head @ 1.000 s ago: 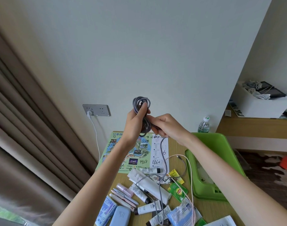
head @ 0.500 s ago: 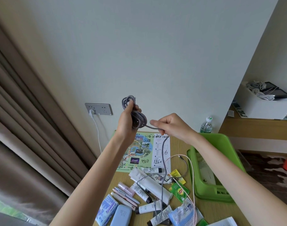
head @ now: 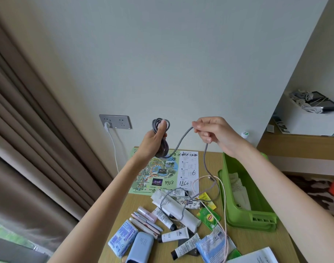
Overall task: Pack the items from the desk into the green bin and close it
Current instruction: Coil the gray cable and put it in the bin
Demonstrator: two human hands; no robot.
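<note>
There are two cables, one grey braided cable [head: 163, 149] and one thin pink cable [head: 225, 211]. One green plastic bin [head: 255, 219] stands at the right and one printed paper map [head: 162, 171] lies at the far side. Near lie five white squeeze tubes [head: 174, 208] [head: 162, 217] [head: 174, 236] [head: 186, 245] [head: 178, 192], two blue tissue packs [head: 122, 237] [head: 209, 247] and one pale blue case [head: 141, 247].

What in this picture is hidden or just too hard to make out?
Head view, the only one:
- Green bin: its right side is behind the right forearm.
- Water bottle: only the cap shows past the right hand.
- Blue case: cut off by the bottom edge.
- Tubes: print too small to read.
</note>
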